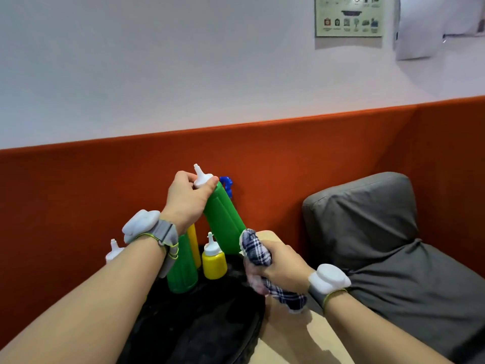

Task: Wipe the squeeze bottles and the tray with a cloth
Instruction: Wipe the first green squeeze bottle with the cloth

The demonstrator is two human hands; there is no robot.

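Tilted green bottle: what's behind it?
Behind the tilted green bottle, held by the left hand, a blue nozzle shows against the orange panel. The bottle hides whatever the nozzle belongs to.

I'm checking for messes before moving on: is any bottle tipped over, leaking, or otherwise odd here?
No spill shows. The only thing askew is the green bottle, tilted because the left hand holds it by its white cap while the right hand presses the plaid cloth to its base. The small yellow bottle stands upright on the black tray.

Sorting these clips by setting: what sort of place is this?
Probably a casual eatery or canteen booth: coloured squeeze bottles on a black tray, an orange padded partition, and an icon poster on the wall.
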